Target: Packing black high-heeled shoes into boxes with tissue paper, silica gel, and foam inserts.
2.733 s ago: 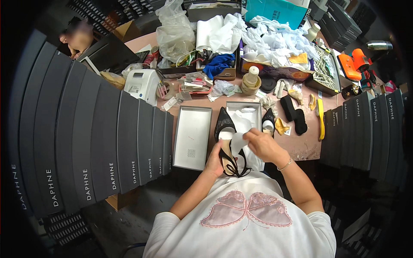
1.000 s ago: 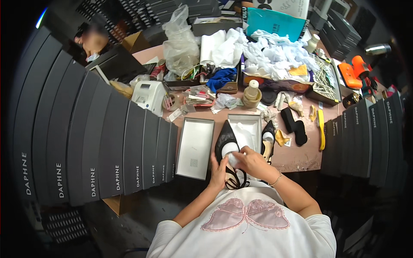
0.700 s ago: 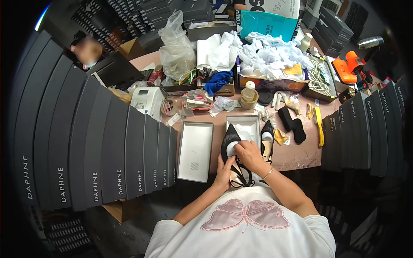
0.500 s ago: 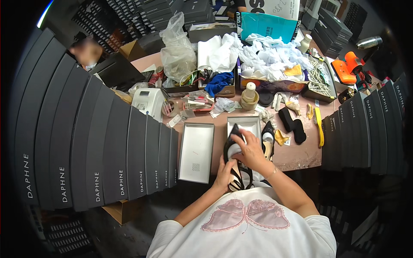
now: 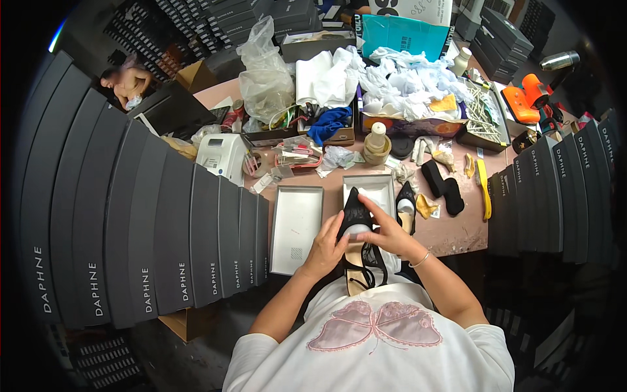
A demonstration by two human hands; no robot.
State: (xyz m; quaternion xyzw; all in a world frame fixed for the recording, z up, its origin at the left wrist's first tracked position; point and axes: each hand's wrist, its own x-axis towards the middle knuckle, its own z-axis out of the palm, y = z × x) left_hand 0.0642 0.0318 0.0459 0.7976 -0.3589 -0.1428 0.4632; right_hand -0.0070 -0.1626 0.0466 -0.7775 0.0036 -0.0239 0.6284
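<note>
A black pointed lace shoe (image 5: 354, 214) with straps is held between my hands, its toe away from me and white stuffing showing in its opening. My left hand (image 5: 324, 247) is closed on the shoe's left side. From the right, my right hand (image 5: 386, 230) grips the front part, thumb at the opening. Behind the shoe lies an open white-lined box (image 5: 385, 187). The matching black shoe (image 5: 405, 206) rests on the table just right of that box. To the left sits a grey-rimmed box part (image 5: 298, 225) with a white inside.
Tall rows of dark shoe boxes stand left (image 5: 137, 215) and right (image 5: 535, 196). Farther back are a bottle (image 5: 377, 145), a white label printer (image 5: 222, 155), a box of crumpled paper (image 5: 413, 127), a yellow-handled brush (image 5: 483, 189) and black pads (image 5: 444, 189). Another person (image 5: 127, 83) is at far left.
The shoe has turned from tilted to toe pointing straight away. My left hand has moved up from the heel end to the shoe's side; my right hand has shifted to its right side.
</note>
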